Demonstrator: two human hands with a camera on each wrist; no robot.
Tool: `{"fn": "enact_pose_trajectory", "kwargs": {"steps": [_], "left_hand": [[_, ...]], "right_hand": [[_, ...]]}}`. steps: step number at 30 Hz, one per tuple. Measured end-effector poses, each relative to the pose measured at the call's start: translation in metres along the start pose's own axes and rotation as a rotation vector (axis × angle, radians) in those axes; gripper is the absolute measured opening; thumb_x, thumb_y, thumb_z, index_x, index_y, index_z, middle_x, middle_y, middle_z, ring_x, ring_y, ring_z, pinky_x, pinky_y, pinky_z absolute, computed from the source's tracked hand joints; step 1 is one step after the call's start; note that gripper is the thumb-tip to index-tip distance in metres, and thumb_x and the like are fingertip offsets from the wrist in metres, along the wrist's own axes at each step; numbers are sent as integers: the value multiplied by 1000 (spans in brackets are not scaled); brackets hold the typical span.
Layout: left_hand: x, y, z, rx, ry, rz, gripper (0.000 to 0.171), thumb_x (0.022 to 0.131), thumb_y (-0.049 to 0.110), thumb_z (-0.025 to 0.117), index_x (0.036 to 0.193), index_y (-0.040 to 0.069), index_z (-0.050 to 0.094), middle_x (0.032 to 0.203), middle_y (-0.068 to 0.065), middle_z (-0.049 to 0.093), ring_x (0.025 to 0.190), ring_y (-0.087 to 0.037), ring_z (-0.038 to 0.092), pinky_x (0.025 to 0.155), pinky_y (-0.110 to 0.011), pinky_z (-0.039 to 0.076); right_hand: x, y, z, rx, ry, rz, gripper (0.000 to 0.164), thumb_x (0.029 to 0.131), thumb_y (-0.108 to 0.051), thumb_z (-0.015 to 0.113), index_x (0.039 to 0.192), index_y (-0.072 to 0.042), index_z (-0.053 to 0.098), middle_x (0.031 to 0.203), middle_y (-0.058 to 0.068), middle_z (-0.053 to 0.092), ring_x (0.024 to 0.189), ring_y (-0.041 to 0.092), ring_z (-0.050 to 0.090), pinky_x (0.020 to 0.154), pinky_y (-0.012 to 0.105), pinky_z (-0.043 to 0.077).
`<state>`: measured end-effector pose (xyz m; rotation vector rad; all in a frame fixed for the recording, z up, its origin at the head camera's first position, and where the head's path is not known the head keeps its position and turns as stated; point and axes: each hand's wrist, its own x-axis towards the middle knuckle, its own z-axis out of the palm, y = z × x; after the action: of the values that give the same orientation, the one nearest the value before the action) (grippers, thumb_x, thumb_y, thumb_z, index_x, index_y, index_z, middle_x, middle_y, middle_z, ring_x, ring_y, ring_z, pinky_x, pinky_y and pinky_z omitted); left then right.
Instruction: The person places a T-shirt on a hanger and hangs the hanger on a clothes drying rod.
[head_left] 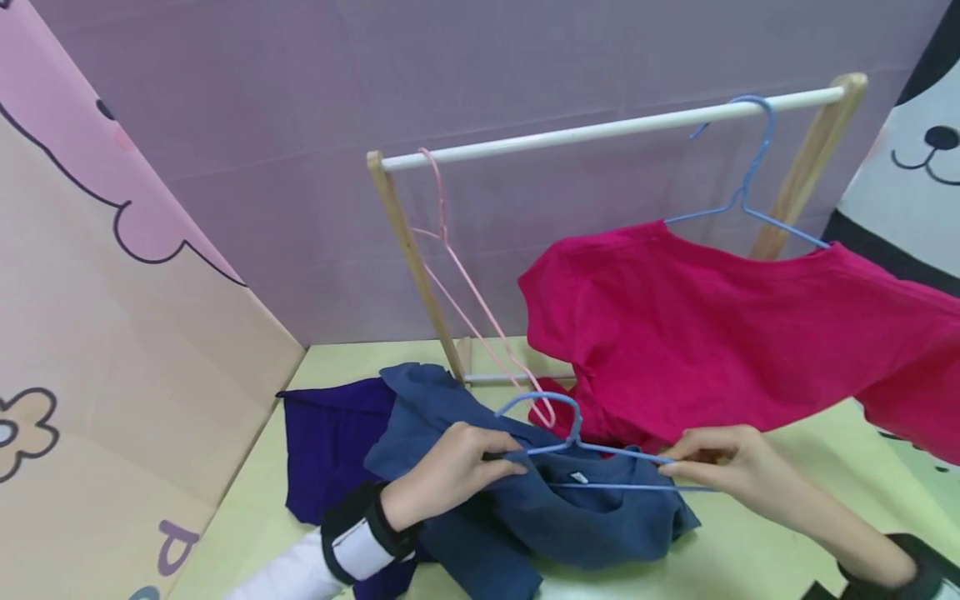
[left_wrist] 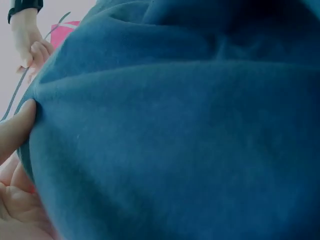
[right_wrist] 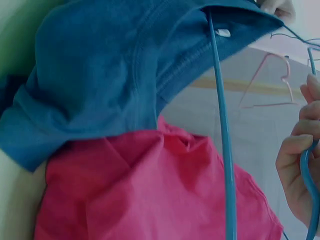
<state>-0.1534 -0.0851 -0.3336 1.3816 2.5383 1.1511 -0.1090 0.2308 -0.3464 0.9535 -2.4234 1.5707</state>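
Observation:
My left hand (head_left: 468, 467) pinches the neckline edge of a dark blue shirt (head_left: 577, 533) between thumb and fingers. A light blue clothes hanger (head_left: 575, 432) has its left end inside the neck opening, near those fingers. My right hand (head_left: 731, 462) grips the hanger's right arm, which stays outside the cloth. In the right wrist view the hanger's bottom bar (right_wrist: 226, 150) runs into the collar beside a small white label (right_wrist: 223, 33). Blue cloth (left_wrist: 165, 140) fills most of the left wrist view, with my left thumb (left_wrist: 19, 129) on its edge.
A wood-and-white rack (head_left: 615, 129) stands behind. It carries an empty pink hanger (head_left: 472, 283) on the left and a crimson shirt (head_left: 712, 325) on a second blue hanger (head_left: 753, 179) on the right. A dark purple garment (head_left: 333, 450) lies left of the blue shirt on the pale yellow table (head_left: 255, 492).

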Motion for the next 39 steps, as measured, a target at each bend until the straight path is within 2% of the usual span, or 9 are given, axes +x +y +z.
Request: {"fn": "enact_pose_trajectory", "kwargs": {"steps": [7, 10, 14, 16, 19, 23, 26, 32, 39], "left_hand": [[4, 4, -1, -11, 19, 0, 6, 80, 12, 65, 81, 7, 68, 72, 3, 64, 62, 5, 50, 58, -10, 42], [7, 5, -1, -1, 17, 27, 12, 81, 13, 64, 71, 8, 61, 55, 10, 40, 52, 6, 34, 51, -9, 33], [8, 6, -2, -7, 22, -18, 20, 82, 15, 62, 65, 11, 53, 58, 9, 18, 47, 2, 21, 48, -12, 25], [7, 5, -2, -36, 10, -60, 18, 83, 18, 61, 68, 12, 55, 57, 9, 21, 47, 1, 23, 48, -13, 25], [3, 4, -4, -75, 2, -97, 13, 85, 21, 58, 77, 12, 63, 59, 10, 41, 49, 1, 32, 49, -13, 30], [0, 4, -8, -67, -3, -67, 18, 86, 21, 56, 94, 10, 67, 83, 3, 63, 66, 1, 51, 59, -14, 42], [-3, 4, -14, -54, -9, -38, 18, 87, 20, 55, 95, 9, 66, 88, 1, 64, 75, -1, 54, 64, -16, 45], [-7, 3, -35, -75, -15, -2, 15, 88, 19, 54, 91, 10, 66, 75, 4, 56, 61, -2, 42, 54, -16, 38], [-7, 3, -54, -94, -43, 89, 13, 88, 13, 54, 92, 8, 65, 76, 4, 54, 61, -3, 41, 53, -19, 37]], "right_hand": [[12, 3, 24, -10, 40, 59, 16, 75, 1, 66, 80, -14, 69, 68, -4, 62, 54, 5, 50, 43, 22, 39], [17, 5, 35, 6, 38, 74, 11, 76, -3, 66, 80, -12, 69, 70, -1, 64, 55, 4, 51, 45, 22, 42], [20, 7, 43, 3, 54, 93, 7, 76, -6, 67, 80, -11, 69, 68, 2, 64, 55, 4, 51, 45, 23, 42], [20, 7, 45, 4, 51, 114, 6, 77, -7, 67, 81, -11, 69, 68, 2, 64, 54, 6, 52, 46, 23, 43], [21, 8, 46, -3, 35, 126, 5, 78, -9, 66, 82, -10, 69, 69, 2, 65, 54, 6, 53, 46, 23, 44], [21, 9, 37, -19, -52, 105, 8, 79, -10, 66, 87, -10, 68, 75, -3, 64, 61, 5, 54, 51, 23, 45], [23, 14, 20, 28, -162, 80, 14, 82, -6, 61, 94, -10, 67, 82, -3, 63, 69, 7, 56, 58, 23, 47], [27, 32, -13, 151, -286, 25, 23, 84, 8, 51, 99, -4, 65, 81, 4, 64, 67, 14, 60, 59, 27, 50], [37, 37, -1, 124, -388, 51, 17, 86, -4, 56, 101, -6, 64, 92, 4, 63, 66, 15, 59, 59, 27, 50]]}}
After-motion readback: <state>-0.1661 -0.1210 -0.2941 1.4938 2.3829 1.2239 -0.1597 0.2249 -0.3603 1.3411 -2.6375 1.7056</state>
